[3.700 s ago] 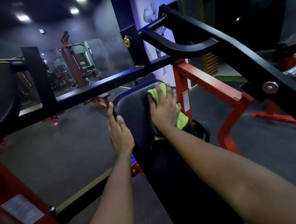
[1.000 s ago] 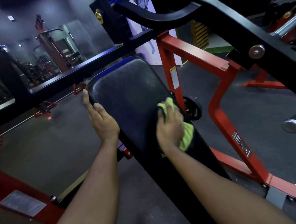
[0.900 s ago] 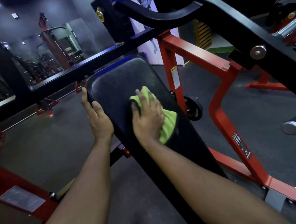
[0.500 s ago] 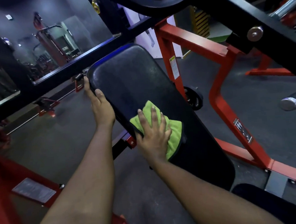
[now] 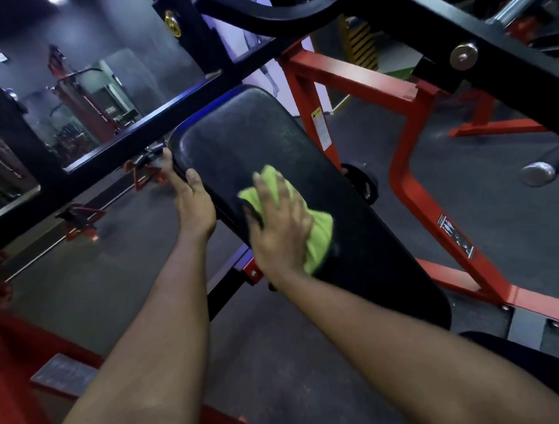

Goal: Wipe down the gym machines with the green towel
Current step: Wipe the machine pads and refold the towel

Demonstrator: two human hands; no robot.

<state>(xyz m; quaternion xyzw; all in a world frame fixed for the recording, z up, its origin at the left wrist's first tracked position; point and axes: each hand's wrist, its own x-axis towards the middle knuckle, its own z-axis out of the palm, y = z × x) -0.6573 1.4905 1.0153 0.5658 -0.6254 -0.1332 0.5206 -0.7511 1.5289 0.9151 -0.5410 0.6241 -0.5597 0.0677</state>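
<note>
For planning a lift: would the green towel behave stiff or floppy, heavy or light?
Probably floppy: the green towel lies bunched under the right hand. Likely light, being thin cloth. It may slide easily on the smooth back pad.

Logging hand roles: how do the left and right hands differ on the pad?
The right hand lies flat on the pad, pressing the green towel; the left hand holds no cloth. The left hand rests against the pad's side edge; the right hand sits mid-surface. Both touch the same pad.
</note>
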